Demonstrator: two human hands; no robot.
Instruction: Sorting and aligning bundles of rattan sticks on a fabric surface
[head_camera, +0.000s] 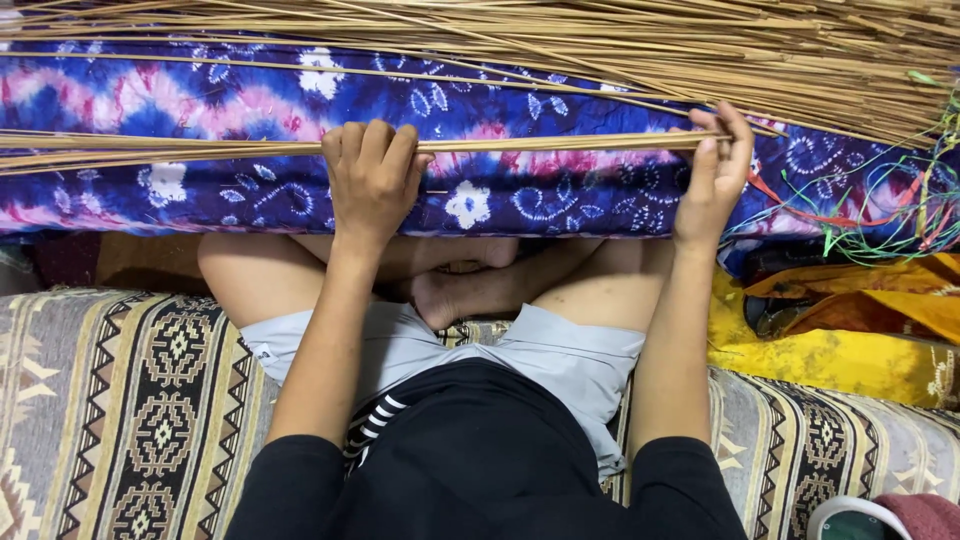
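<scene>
Where the tie-dyed cloth (250, 100) stretches across the top of the view, we take it as our landmark: soft fabric, deep blue and purple with pink clouds and white flower and swirl marks. Lying lengthwise across its middle is a bundle of thin sticks (560, 143), straw-coloured, straight, dry-looking, packed into a narrow flat band that runs off the left edge. Our left hand (371, 178) sits on top of this bundle near the cloth's centre, fingers curled over it and knuckles up; the grip is closed around the sticks. Our right hand (716, 170) is at the bundle's right end, toward the cloth's right edge, thumb and fingertips pinched on the stick tips, so this grip too is closed on the bundle. The bundle therefore spans between both hands, touching each.

Above the cloth's far edge lies a loose heap of the same sticks (620, 45), fanned and crossing one another. Just off the cloth's right end we note a tangle of thin coloured strings (880, 215), green, red and yellow. Below that, crumpled yellow fabric (830, 350) with a glossy sheen. Beneath the cloth's near edge are crossed bare legs, grey shorts (560, 355) and a woven rug (130, 400) in beige, black and brown geometric bands.
</scene>
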